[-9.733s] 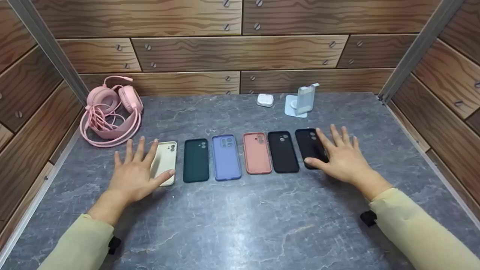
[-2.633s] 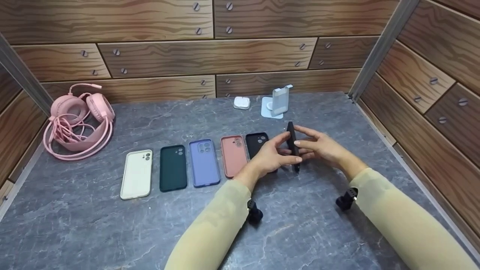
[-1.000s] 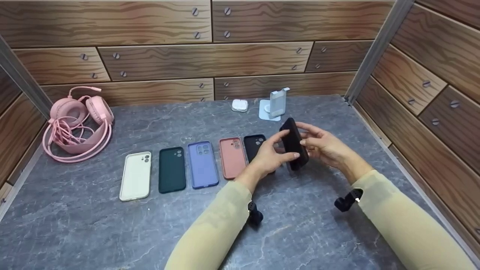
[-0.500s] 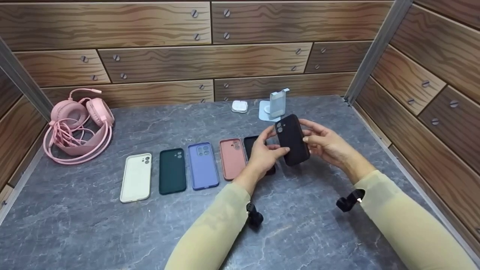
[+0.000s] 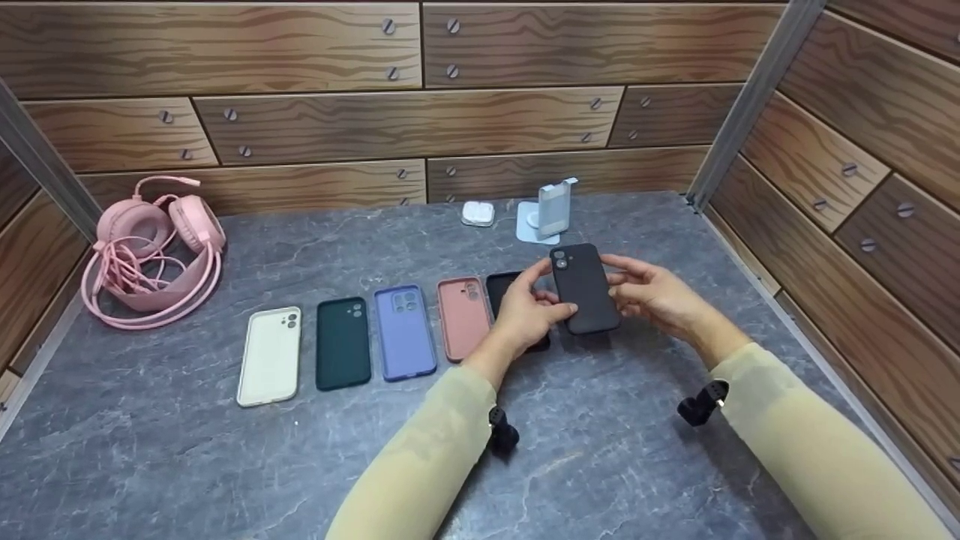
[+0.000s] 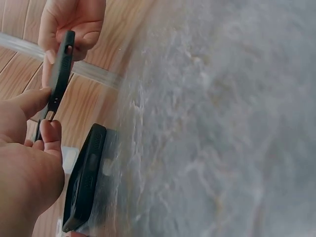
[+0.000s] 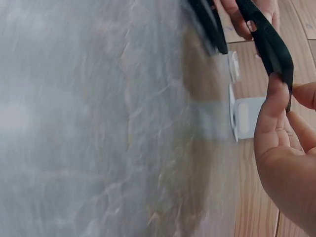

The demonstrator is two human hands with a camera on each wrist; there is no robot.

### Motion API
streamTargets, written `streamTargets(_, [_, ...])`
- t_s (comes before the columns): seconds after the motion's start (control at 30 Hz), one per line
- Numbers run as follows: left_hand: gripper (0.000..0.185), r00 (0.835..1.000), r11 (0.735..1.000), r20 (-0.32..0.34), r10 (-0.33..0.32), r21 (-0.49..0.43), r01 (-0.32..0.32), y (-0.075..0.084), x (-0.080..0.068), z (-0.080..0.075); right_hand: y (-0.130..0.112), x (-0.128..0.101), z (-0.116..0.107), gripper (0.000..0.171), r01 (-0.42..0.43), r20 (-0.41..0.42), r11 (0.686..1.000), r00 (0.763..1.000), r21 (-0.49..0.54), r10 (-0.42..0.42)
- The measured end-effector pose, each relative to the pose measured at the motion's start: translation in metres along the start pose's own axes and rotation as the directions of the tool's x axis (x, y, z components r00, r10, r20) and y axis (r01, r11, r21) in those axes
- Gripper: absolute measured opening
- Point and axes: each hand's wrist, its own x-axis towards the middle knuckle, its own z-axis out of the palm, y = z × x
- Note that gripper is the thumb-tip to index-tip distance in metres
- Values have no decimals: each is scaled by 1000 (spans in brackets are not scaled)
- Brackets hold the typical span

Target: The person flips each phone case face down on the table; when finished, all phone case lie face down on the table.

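Note:
Both hands hold a black phone case (image 5: 585, 292) above the table at the right end of a row of cases, its back with the camera cutouts facing the head camera. My left hand (image 5: 523, 313) pinches its left edge, thumb across the lower left of the back. On the opposite edge, my right hand (image 5: 658, 298) grips it between thumb and fingers. The left wrist view shows the held case (image 6: 61, 74) edge-on, with slots along its side. A second black case (image 5: 504, 286) lies on the table, partly covered by my left hand.
Left of the hands lie a pink case (image 5: 463, 319), a purple case (image 5: 406, 334), a dark green case (image 5: 343, 345) and a cream case (image 5: 270, 356). Pink headphones (image 5: 150, 255), a small white case (image 5: 478, 213) and a light blue stand (image 5: 553, 210) are at the back.
The black case, first flat on the table under the right hand, was lifted and held edge-on by both hands. Since then it has turned its back to the head camera and dropped slightly.

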Motion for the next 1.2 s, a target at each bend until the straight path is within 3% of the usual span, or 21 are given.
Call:
streamTargets(0.4, [86,998,976,45,-41,214,31,-8,0,1,14,8,-3,63,9,-41,979,999,-205,-17])
streamTargets(0.73, [87,996,949,91,7,315,-35,-10,1,4,22,12,-5,61,-9,-67,958,998,-285,-10])
streamTargets(0.97, [87,989,903,133,58,415,-109,-9,1,5,25,13,-5,64,1,-59,941,998,-338,-23])
streamTargets(1.2, [87,990,879,136,37,468,-97,-8,1,6,27,15,-6,64,7,-71,916,997,-402,-39])
